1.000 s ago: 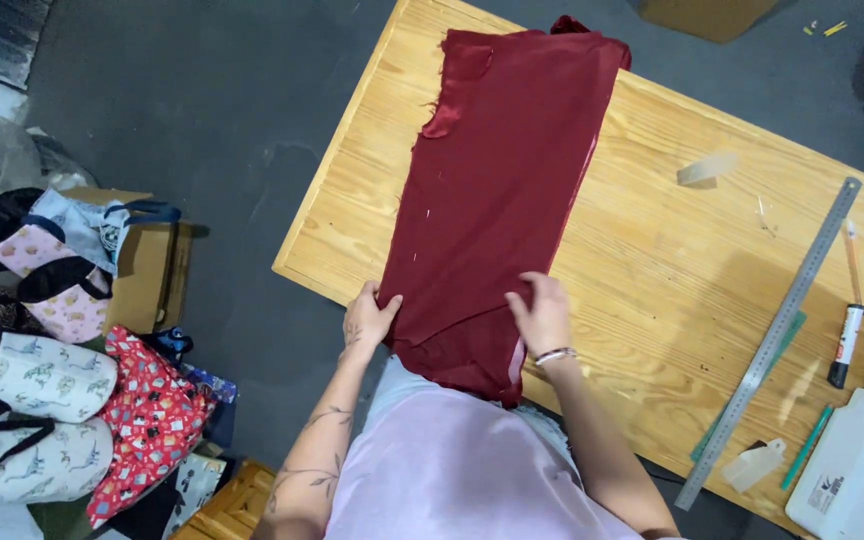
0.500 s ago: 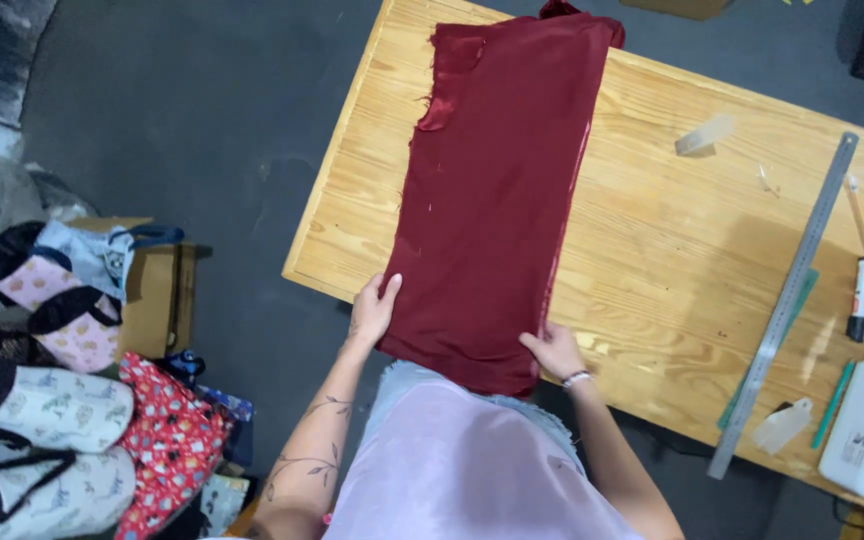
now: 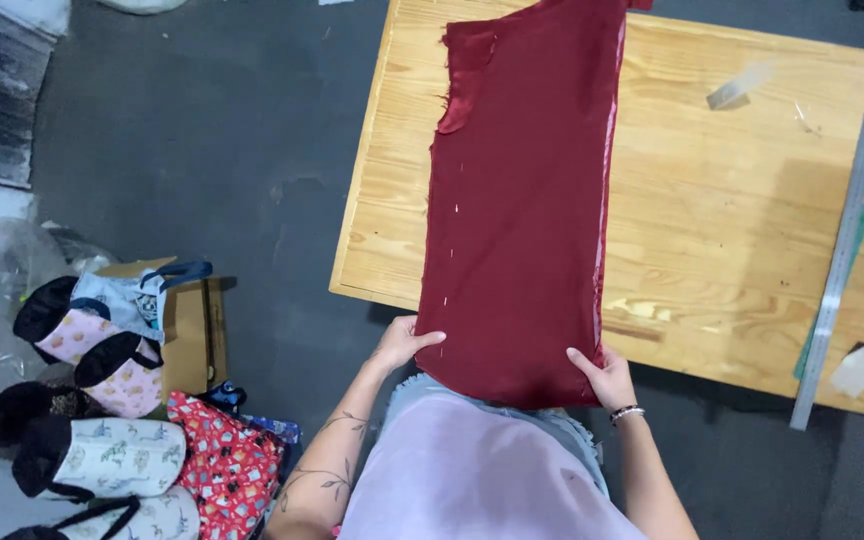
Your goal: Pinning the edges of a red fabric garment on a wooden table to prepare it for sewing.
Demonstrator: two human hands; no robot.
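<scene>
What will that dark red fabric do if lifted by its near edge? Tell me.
The dark red fabric probably flops and drapes: its near end already hangs over the table edge. Its sheen suggests it may slide. Left hand and right hand hold the corners.

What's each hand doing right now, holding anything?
Left hand: gripping the near left corner of the dark red fabric.
Right hand: gripping the fabric's near right corner, which hangs off the wooden table.

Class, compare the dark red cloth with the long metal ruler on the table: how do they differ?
The cloth is wide, soft and overhangs the table's near edge, gripped by both hands; the ruler is narrow, stiff, grey and lies untouched. Both lie lengthwise on the wooden table.
</scene>
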